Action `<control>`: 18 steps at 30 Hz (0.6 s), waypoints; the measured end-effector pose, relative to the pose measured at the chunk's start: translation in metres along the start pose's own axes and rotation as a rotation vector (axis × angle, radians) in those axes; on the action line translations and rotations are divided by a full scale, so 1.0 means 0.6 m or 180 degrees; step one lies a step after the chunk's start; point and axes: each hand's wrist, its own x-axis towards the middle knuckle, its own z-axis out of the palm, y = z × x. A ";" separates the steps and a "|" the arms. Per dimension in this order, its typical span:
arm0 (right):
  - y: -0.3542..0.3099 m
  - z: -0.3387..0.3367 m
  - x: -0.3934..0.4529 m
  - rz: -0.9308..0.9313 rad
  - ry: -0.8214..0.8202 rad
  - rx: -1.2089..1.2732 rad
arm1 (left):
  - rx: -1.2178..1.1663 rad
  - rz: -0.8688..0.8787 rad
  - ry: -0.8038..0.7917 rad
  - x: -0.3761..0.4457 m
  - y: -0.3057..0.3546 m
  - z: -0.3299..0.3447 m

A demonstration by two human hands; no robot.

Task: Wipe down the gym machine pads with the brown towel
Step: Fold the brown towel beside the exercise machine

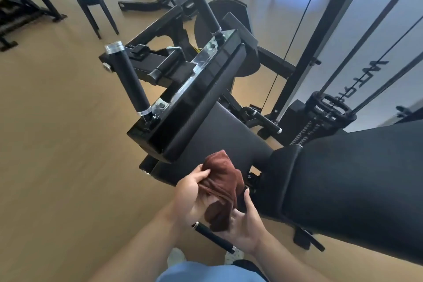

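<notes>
The brown towel (223, 186) is bunched up between both of my hands, low in the middle of the view. My left hand (193, 192) grips its left side with the thumb on top. My right hand (246, 222) cups it from below, palm up. Just beyond the towel lies the machine's flat black seat pad (225, 135). A long black chest pad (203, 107) stands on edge on a glossy black bracket above it. A large black back pad (352, 181) fills the right side. The towel is held in the air, short of the pads.
Two black handle posts (131, 75) (206, 8) rise from the bracket. Cables and a weight stack frame (329, 107) stand at right. A short black grip bar (214, 237) sticks out below my hands. A black stool (96, 9) and other machines stand on the wooden floor.
</notes>
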 end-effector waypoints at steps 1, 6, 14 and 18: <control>0.000 0.006 -0.005 -0.0015 -0.0233 0.0158 | -0.0136 -0.0036 -0.0043 -0.001 0.002 -0.002; -0.019 0.012 -0.020 -0.0348 0.0023 -0.0193 | -0.0346 0.0012 0.0175 0.001 0.017 -0.037; -0.087 -0.047 -0.024 -0.0475 0.1029 -0.1009 | 0.0203 0.0495 0.1322 0.026 -0.002 -0.074; -0.103 -0.044 -0.018 -0.0689 0.1316 -0.1207 | -0.0100 0.0334 0.1235 0.039 -0.012 -0.069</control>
